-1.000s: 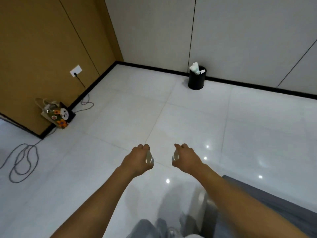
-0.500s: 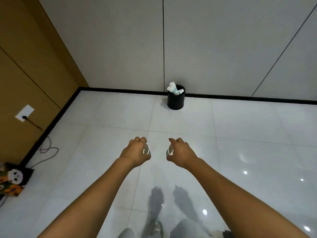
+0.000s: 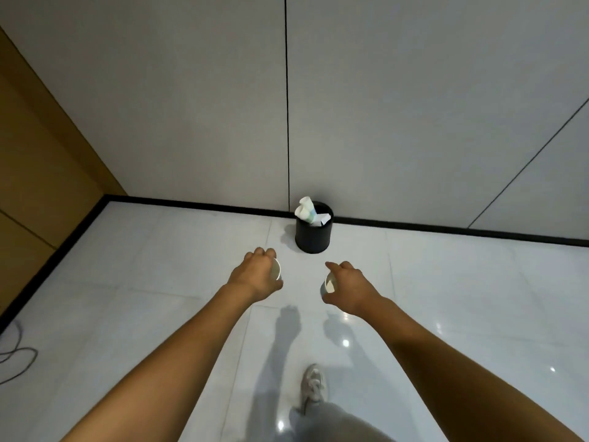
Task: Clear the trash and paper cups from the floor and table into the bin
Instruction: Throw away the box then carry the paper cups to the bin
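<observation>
Closer now than half a second ago: bin (image 3: 314, 234) looms larger, dead ahead, just beyond both grips | left hand (image 3: 255, 275) slightly nearer, clamped on paper cup (image 3: 276, 269) | right hand (image 3: 345, 290) clamped on second paper cup (image 3: 328, 284) | mouths face inward | count: 2 cups, 1 bin, already stuffed with trash (image 3: 307, 210)

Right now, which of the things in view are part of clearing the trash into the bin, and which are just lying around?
Part of the job:
- paper cup gripped by the left hand
- paper cup gripped by the right hand
- black bin by the wall
- crumpled trash sticking out of the bin

Just lying about:
- cable on the floor, far left
</observation>
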